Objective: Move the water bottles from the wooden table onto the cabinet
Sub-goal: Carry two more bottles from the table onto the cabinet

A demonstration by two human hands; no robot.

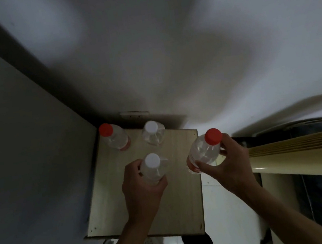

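I look down on a small light wooden cabinet top [178, 205]. My left hand [142, 189] grips a clear bottle with a white cap [153, 168], upright over the middle of the top. My right hand [230, 166] holds a clear bottle with a red cap [204, 153] at the top's right edge, tilted slightly. Two more bottles stand at the back: one with a red cap [115, 136] in the left corner and one with a white cap [153, 133] beside it.
A grey panel [28, 158] rises along the cabinet's left side and a white wall [168, 60] stands behind it. A cream ribbed object [301, 151] sits to the right. Glossy white floor [224, 215] shows below the right edge.
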